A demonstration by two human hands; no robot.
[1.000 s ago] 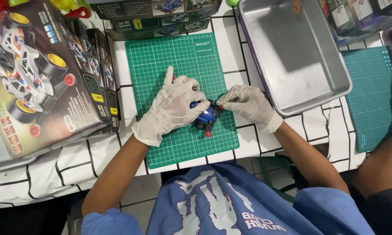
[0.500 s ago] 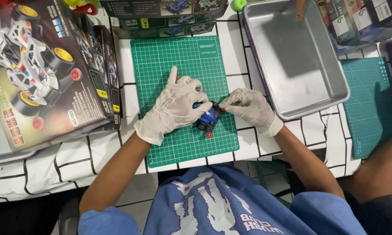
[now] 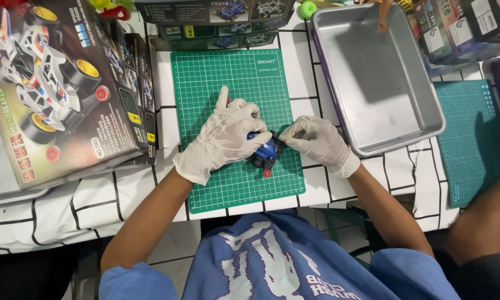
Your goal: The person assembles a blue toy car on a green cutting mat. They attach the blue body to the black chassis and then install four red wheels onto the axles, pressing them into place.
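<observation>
A small blue and black toy car [image 3: 264, 153] with a red roller at its near end rests on a green cutting mat [image 3: 233, 78]. My left hand [image 3: 227, 136], in a white glove, covers and grips the car from the left. My right hand [image 3: 316, 141], also gloved, pinches the car's right end with its fingertips. Most of the car is hidden under the two hands.
A large toy car kit box [image 3: 61, 89] lies at the left, smaller boxes [image 3: 216, 19] stand behind the mat. A grey metal tray [image 3: 372, 78] sits at the right, a second green mat [image 3: 472, 133] beyond it. Another person's arm [image 3: 483, 222] is at the lower right.
Both hands stay on the car in the same spot; only the fingers have shifted slightly.
</observation>
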